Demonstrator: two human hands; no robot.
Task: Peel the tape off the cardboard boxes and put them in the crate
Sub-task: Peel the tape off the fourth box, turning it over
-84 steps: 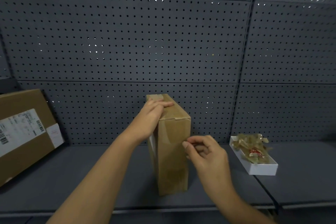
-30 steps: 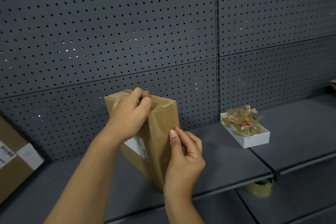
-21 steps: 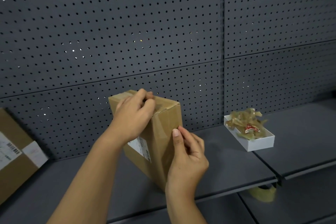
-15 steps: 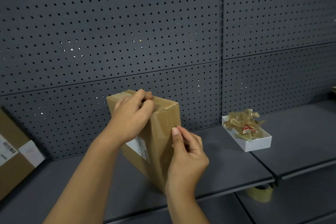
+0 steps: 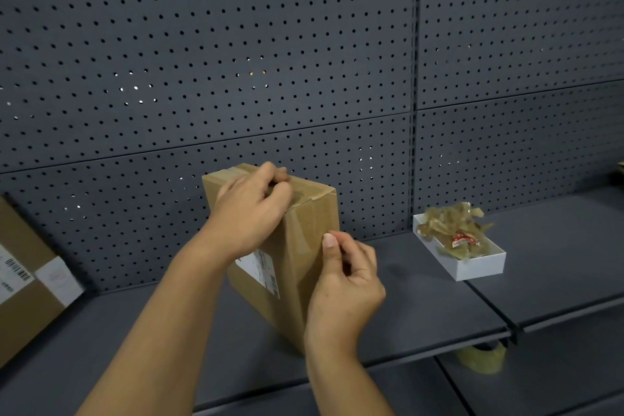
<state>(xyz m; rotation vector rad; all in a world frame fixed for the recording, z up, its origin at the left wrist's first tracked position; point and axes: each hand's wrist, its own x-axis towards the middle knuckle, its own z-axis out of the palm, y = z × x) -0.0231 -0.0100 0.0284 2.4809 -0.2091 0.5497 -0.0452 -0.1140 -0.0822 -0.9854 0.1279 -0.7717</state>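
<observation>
A tall brown cardboard box (image 5: 305, 257) stands tilted on the grey shelf (image 5: 422, 307), a white shipping label on its left face. Clear tape runs over its top and down the face toward me. My left hand (image 5: 251, 209) grips the box's top edge, fingers curled over it. My right hand (image 5: 347, 284) is at the box's right edge about halfway up, thumb and fingers pinching at the tape's edge there. No crate is in view.
A small white tray (image 5: 472, 267) with crumpled peeled tape sits on the shelf to the right. A larger labelled cardboard box (image 5: 23, 284) leans at the far left. A tape roll (image 5: 483, 358) lies on the lower shelf. Perforated panels form the back wall.
The box now stands tilted, its label side showing, and my view has swung left. My right hand stays at the box's right edge; the left hand keeps its hold on top.
</observation>
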